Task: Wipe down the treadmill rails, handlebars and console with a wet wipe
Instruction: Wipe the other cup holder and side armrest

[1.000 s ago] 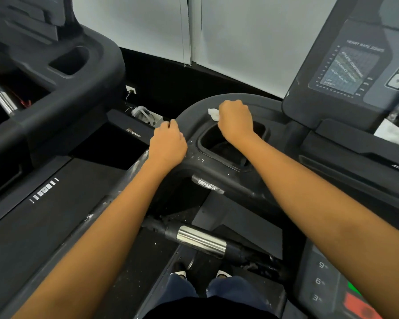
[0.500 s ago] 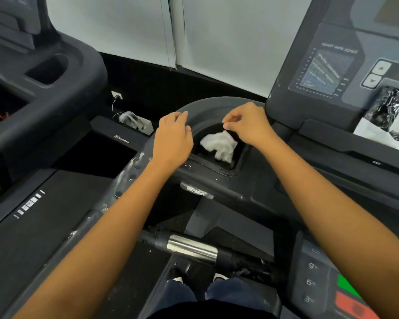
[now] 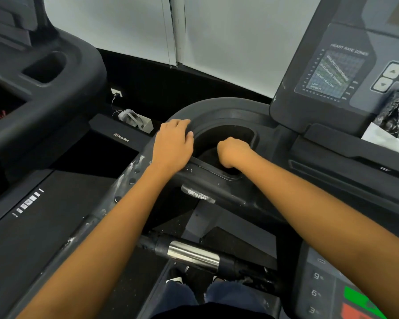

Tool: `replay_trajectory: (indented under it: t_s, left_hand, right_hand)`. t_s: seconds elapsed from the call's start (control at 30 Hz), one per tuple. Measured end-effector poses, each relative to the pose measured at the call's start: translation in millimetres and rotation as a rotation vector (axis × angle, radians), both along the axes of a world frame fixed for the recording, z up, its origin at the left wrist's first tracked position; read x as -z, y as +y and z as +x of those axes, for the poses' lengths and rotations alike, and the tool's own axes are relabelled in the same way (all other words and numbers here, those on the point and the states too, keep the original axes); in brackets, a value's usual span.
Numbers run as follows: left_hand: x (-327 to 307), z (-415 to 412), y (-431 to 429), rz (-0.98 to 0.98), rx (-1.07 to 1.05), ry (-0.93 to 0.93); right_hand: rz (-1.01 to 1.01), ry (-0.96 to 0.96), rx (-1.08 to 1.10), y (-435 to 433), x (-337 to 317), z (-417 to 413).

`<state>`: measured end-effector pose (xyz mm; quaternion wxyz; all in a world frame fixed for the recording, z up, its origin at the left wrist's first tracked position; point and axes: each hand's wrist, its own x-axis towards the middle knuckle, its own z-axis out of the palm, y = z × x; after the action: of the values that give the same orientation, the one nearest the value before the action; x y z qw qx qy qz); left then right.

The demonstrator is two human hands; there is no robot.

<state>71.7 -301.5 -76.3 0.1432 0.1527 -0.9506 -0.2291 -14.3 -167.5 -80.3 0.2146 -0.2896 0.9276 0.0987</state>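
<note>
My left hand [image 3: 173, 146] rests with relaxed fingers on the left rim of the dark cup holder [image 3: 228, 116] of the treadmill's tray. My right hand [image 3: 234, 151] reaches down inside that holder, fingers curled into a fist. The white wet wipe is hidden under the fist. The console [image 3: 332, 72] with its heart-rate chart rises at the upper right. A black handlebar with a chrome sensor [image 3: 192, 256] crosses below my forearms. The left rail [image 3: 124, 178] under my left wrist carries white smears.
A second treadmill's console housing [image 3: 44, 72] stands close on the left, its belt [image 3: 32, 226] beside me. A crumpled black-and-white packet [image 3: 394, 118] lies on the console shelf at right. A number keypad [image 3: 316, 291] and coloured buttons sit at the lower right.
My right hand dropped the wipe into the cup holder, then went down into it and closed over the wipe. My left hand shifted slightly along the holder's rim.
</note>
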Motion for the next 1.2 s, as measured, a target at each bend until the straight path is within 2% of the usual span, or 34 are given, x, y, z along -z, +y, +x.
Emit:
replay_trajectory:
  t_s: [0.13,0.23,0.3,0.43,0.53,0.6,0.73,0.77,0.87,0.93,1.0,1.1,1.17,1.2]
  left_hand:
    - [-2,1,-1,0.0,0.03,-0.004]
    - [-2,4,-4,0.006,0.041,-0.001]
    - [-1,8,-9,0.007,0.038,0.005]
    - [3,13,-14,0.011,0.048,0.022]
    - [4,11,-14,0.005,0.053,0.035]
    - [4,8,-12,0.004,0.06,0.041]
    - [2,2,-9,0.02,0.09,0.042]
    - [2,2,-8,0.022,0.098,0.045]
    - [3,2,-10,0.035,0.108,0.048]
    - [4,3,-10,0.046,0.102,0.05]
    - [4,3,-10,0.048,0.103,0.056]
    - [3,5,-9,0.041,0.119,0.059]
    - [3,6,-9,0.047,0.119,0.06]
    - [3,7,-10,0.05,0.117,0.062]
  right_hand:
    - [0.139,0.108,-0.06,-8,5,6]
    - [0.144,0.111,-0.113,-12,4,4]
    - [0.137,0.042,-0.112,-14,0,5]
    - [0.116,-0.235,0.01,-14,-2,3]
    - [0.03,-0.263,0.139,-15,-2,4]
    - [-0.115,-0.28,0.241,-21,0,6]
    - [-0.605,-0.473,0.627,-34,17,9]
    - [-0.73,-0.512,0.788,-33,18,11]
    - [-1.289,-0.681,1.39,-26,8,13]
    - [-1.632,-0.707,1.665,-20,-3,9]
    - [-1.798,-0.606,1.735,-22,-16,6]
    - [-1.987,-0.33,1.781,-32,-24,5]
    - [-1.906,-0.144,1.708,-43,-18,6]
    - [-1.791,-0.094,1.629,-48,-13,10]
